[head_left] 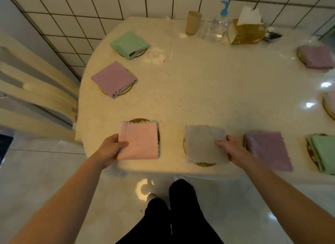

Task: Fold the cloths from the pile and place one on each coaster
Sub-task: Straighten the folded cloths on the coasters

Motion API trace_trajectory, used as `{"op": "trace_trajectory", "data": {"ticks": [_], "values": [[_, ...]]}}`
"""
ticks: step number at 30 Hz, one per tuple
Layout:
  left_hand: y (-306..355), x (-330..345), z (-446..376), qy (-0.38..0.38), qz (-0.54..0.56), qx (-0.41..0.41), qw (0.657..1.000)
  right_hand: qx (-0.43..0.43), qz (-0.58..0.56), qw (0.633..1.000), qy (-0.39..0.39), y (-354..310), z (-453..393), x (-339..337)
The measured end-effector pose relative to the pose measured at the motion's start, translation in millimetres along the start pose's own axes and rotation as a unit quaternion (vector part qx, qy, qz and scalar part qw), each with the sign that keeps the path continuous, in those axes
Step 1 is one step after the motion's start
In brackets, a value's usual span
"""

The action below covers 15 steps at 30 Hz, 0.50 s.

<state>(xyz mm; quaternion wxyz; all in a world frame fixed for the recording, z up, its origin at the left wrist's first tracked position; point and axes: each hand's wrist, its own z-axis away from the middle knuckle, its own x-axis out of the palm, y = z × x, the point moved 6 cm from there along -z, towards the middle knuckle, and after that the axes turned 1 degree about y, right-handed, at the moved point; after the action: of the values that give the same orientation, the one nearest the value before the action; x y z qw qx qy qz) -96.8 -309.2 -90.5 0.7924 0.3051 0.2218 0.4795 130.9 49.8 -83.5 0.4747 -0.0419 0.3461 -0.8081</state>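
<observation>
While each hand pinches a folded cloth's outer edge, left hand (108,149) squares the pink cloth (138,141) and right hand (233,149) the grey cloth (204,144) over near coasters, probably to centre them.

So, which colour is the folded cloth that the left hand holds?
Pink, with a scalloped edge; the head view shows the folded cloth gripped by the left hand.
</observation>
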Motion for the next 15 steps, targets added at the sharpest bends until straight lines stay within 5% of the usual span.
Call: {"op": "trace_trajectory", "data": {"ticks": [9, 15], "values": [[-1, -24, 0, 0.078, -0.167, 0.013, 0.983, -0.144, 0.356, 0.909, 0.162, -20, 26, 3], [26, -42, 0, 0.114, -0.269, 0.060, 0.954, -0.233, 0.406, 0.859, 0.206, -51, 36, 29]]}}
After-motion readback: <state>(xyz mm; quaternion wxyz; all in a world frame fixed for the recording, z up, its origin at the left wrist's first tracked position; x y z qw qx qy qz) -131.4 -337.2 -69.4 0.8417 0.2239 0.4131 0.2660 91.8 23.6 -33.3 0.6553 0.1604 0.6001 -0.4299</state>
